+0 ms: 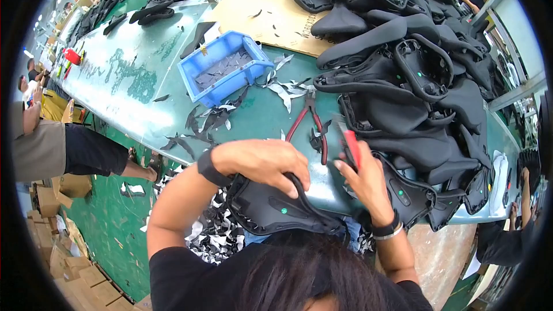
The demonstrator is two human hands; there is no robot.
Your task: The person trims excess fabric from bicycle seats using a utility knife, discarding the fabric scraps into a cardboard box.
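Observation:
My left hand (262,160) grips the rim of a black bicycle saddle (271,204), its fingers curled over the edge. The saddle lies in front of my body, underside up, with a small green sticker on it. In my right hand (370,187) is a red-handled knife (352,145), raised to the right of the saddle and apart from it. Motion smears its thin blade. Red-handled pliers (298,124) lie on the green table (253,124), jaws pointing away from me. Black scraps rest by the handles.
A blue bin (214,95) of grey pieces stands ahead, with black and white offcuts (282,95) around it. Piled black saddles (391,101) crowd the right side. A cardboard sheet (271,14) lies beyond. One person (40,144) stands at the left. Offcuts cover the floor below.

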